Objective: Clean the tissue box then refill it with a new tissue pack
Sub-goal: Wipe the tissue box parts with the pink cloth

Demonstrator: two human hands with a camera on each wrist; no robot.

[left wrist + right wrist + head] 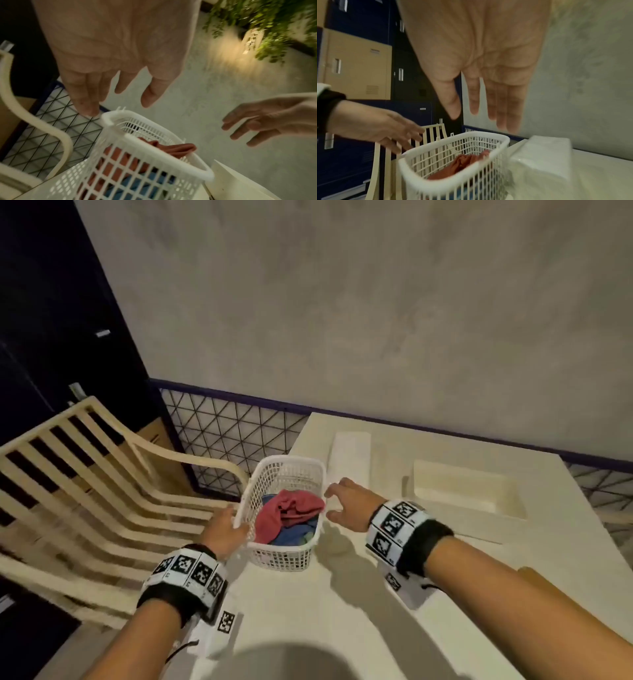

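A white mesh basket (291, 461) stands at the left edge of the white table (342, 611). It holds a red cloth (291, 511) over a blue cloth (294, 537). My left hand (236, 522) is open, its fingertips at the basket's left rim (154, 140). My right hand (330, 501) hovers open just right of the basket, fingers straight (503, 108). A white tissue pack (349, 457) lies behind the right hand, beside the basket (453, 136). The cream tissue box (455, 474) lies open side up on the table to the right.
A cream slatted chair (102, 491) stands left of the table, close to the basket. A black wire grid panel (233, 433) runs along the grey wall behind. Dark and tan lockers (356, 67) stand at the left, and a green plant (274, 27) hangs higher up.
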